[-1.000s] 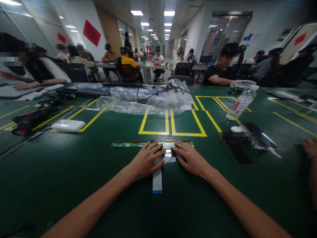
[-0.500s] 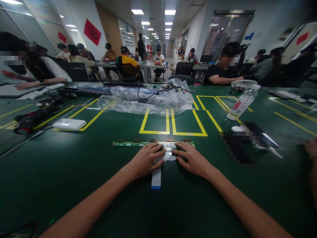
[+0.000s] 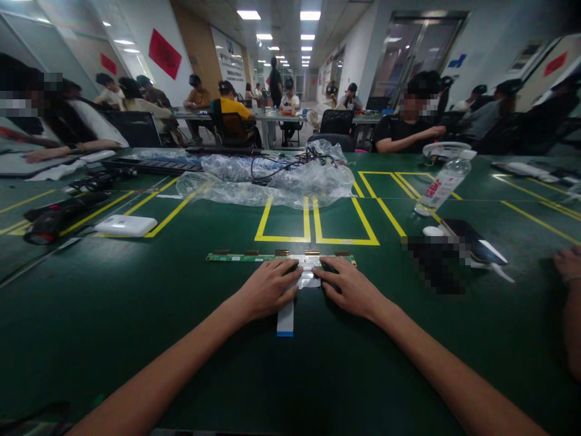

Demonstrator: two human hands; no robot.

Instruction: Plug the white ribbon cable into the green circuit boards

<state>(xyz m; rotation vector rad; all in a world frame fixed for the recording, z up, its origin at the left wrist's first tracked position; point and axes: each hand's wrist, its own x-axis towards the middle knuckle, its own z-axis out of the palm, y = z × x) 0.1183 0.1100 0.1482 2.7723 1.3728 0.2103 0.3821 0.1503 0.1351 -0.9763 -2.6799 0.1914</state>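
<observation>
A long narrow green circuit board (image 3: 236, 257) lies on the green table (image 3: 136, 339) in front of me. A white flat ribbon cable (image 3: 285, 318) with a blue end runs from the board's middle toward me. My left hand (image 3: 267, 287) lies flat over the cable, fingers stretched toward the board's connector. My right hand (image 3: 351, 287) rests beside it, fingertips pressing at the cable's end by the board. Neither hand grips anything.
Crumpled clear plastic with black wires (image 3: 272, 178) lies beyond yellow tape rectangles (image 3: 318, 224). A white box (image 3: 124, 225) and black tools (image 3: 49, 221) sit at left. A water bottle (image 3: 440, 188), dark devices (image 3: 472, 245) and another person's hand (image 3: 567, 263) are at right. People sit at the tables around.
The ribbon cable's free blue end has drawn slightly closer to the board, and both hands have edged forward with it. A person in the background has walked along the aisle.
</observation>
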